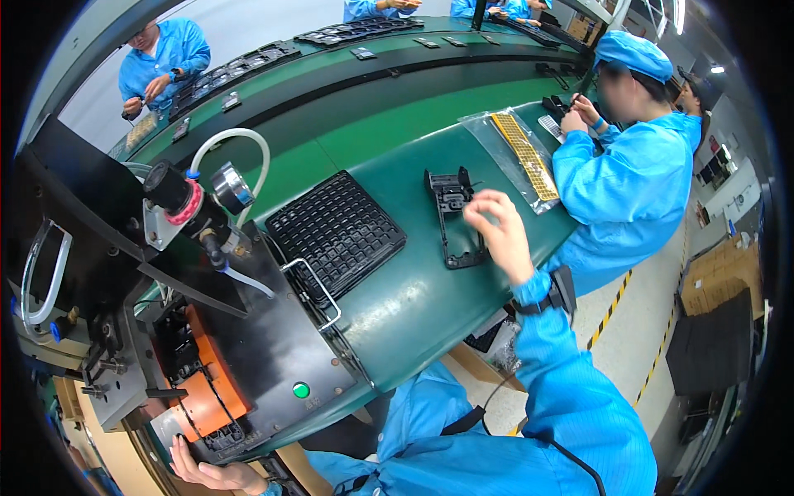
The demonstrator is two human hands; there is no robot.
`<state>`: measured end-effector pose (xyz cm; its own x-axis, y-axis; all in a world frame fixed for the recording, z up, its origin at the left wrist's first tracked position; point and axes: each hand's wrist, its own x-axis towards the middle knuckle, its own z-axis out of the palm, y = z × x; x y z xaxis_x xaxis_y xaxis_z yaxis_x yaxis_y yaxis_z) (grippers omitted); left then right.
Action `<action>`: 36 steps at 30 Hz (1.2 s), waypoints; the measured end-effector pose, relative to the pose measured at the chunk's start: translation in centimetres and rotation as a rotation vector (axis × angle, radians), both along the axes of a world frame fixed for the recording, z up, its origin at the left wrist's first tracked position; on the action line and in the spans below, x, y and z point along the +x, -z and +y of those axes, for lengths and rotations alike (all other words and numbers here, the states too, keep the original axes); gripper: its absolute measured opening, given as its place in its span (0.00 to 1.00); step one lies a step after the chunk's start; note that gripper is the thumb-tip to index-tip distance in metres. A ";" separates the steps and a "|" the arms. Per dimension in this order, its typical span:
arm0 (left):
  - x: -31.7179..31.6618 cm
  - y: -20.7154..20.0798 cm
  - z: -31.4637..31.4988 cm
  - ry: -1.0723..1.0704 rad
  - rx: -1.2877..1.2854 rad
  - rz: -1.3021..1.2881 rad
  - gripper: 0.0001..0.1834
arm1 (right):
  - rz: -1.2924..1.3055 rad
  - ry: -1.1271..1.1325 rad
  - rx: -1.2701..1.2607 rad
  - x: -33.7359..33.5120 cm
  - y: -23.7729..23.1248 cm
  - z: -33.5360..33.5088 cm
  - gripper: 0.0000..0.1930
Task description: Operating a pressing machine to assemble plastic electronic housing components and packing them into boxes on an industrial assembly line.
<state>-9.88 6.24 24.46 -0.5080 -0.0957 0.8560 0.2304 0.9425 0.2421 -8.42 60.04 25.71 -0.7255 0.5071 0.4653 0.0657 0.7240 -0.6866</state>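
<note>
My left hand [213, 473] is at the lower left, beside the near end of an orange fixture [204, 403] on the black bench machine [289, 364]. Its fingers are stretched out and rest near the fixture's edge. Black molded parts [222, 436] sit in and beside that fixture. My right hand [504, 236] is raised over the green table, its thumb and forefinger curled together; anything between them is too small to make out. Just left of it lies a black plastic frame [451, 198] with an open rectangular lower half, partly covered by the hand.
A black tray with many small pockets [335, 236] lies between machine and frame. A metal wire handle [318, 289] and a green button [301, 389] are on the machine. Farther right, a yellow grid strip [525, 153] lies on a clear bag, near a co-worker in blue [624, 182].
</note>
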 end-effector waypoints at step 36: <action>-0.3 0.5 -0.7 0.042 -0.048 0.006 0.26 | 0.051 0.010 -1.033 -3.9 0.5 1.8 0.23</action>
<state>-10.23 5.58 23.95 -0.5057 -0.0331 0.8621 0.2712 0.9425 0.1953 -12.37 61.82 25.19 -0.7108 0.6824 -0.1705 0.0220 -0.2207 -0.9751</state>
